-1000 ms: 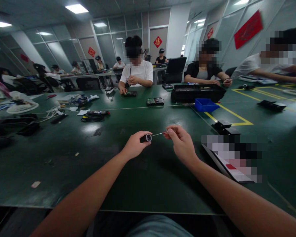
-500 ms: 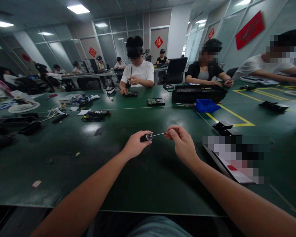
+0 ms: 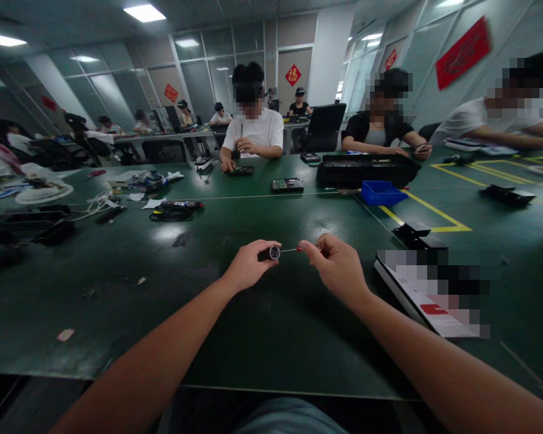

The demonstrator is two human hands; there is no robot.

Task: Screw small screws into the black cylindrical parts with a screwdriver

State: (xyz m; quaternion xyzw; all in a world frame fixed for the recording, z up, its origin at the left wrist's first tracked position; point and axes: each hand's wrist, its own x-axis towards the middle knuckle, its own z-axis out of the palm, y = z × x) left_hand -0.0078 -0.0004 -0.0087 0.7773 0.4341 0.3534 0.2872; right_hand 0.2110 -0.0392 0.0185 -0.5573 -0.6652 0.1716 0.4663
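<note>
My left hand (image 3: 248, 265) is closed round a small black cylinder (image 3: 269, 254), whose pale-rimmed round end faces right and toward me. In my right hand (image 3: 339, 259) is a screwdriver (image 3: 291, 250) with a thin metal shaft and a reddish handle, mostly covered by the fingers. Its tip meets the round end of the cylinder; whether it sits inside a screw there is too small to tell. Both hands are held above the green table (image 3: 271, 331).
To the right lie a white box (image 3: 416, 295), partly blurred out, and black brackets (image 3: 419, 236). Farther back are a blue bin (image 3: 382, 193), a long black housing (image 3: 366, 170) and a circuit-board device (image 3: 287, 185). A coiled black cable (image 3: 172, 211) lies left. Several people sit around.
My right hand has turned slightly on the screwdriver, its fingers in a different grip. The cylinder stays in my left hand, nearly in place. The view has shifted a little.
</note>
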